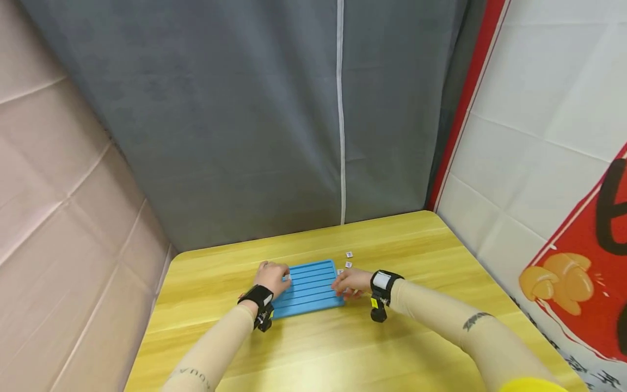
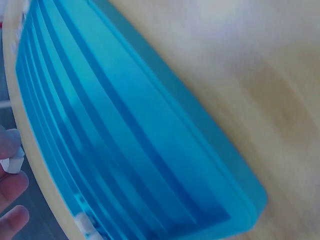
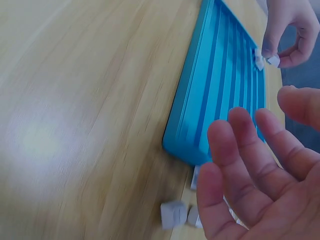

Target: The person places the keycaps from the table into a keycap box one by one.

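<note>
A ridged blue tray with parallel grooves lies on the table. Over its far left corner, my left hand pinches a small white block between thumb and fingers. A few white blocks sit in the tray at that end, just beside the pinched one. My right hand is at the tray's right end, palm showing and fingers spread apart, with nothing seen in its grasp. Below its fingers, several loose white blocks lie on the table by the tray; some are partly hidden.
Two small white blocks with dark marks, one of them farther back, lie beyond the right hand on the wooden table. A grey curtain hangs behind the table, with pale fabric walls left and right.
</note>
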Available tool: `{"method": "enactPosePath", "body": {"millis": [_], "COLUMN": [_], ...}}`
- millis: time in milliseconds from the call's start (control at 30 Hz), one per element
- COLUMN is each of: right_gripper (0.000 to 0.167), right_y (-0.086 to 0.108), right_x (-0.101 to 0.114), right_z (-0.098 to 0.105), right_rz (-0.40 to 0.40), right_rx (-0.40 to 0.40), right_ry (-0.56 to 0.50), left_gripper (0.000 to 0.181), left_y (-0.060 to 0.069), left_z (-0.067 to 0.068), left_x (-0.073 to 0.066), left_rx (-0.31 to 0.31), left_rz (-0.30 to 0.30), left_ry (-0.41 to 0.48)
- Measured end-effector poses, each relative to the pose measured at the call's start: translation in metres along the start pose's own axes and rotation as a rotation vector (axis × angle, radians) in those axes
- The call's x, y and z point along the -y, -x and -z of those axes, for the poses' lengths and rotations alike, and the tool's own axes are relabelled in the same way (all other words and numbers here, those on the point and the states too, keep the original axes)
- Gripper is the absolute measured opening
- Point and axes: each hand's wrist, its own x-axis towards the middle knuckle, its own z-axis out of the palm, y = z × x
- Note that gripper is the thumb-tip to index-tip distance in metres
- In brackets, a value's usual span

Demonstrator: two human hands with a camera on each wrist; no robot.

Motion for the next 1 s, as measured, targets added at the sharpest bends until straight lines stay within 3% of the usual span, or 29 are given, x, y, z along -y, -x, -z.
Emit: {"method": "enactPosePath", "body": {"millis": [200, 467, 667, 1000], "right_gripper": [0.027, 0.015, 0.011, 0.009], "right_y": [0.005, -0.006, 0.001, 0.009], "right_x": [-0.009, -0.026, -0.027, -0.030], "right_z": [0.006, -0.003, -0.006, -0.007], "right_rz": [0.005, 0.161, 0.139, 0.100], "right_rx": [-0.046, -0.067, -0.055, -0.051], "right_ry": [0.082, 0.304, 0.378, 0.395], "left_gripper": [0.008, 0.007, 0.005, 0.005], "left_y": [-0.015, -0.015, -0.018, -0.022], "left_z": [-0.008, -0.012, -0.015, -0.025], "left_x": [0.013, 0.028, 0.025, 0.022], "left_rx": [0.028, 0.049, 0.046, -0.001], "left_rz": [0.051, 0.093, 0.083, 0.059], "left_ry": [-0.047, -0.123, -0.133, -0.158]}}
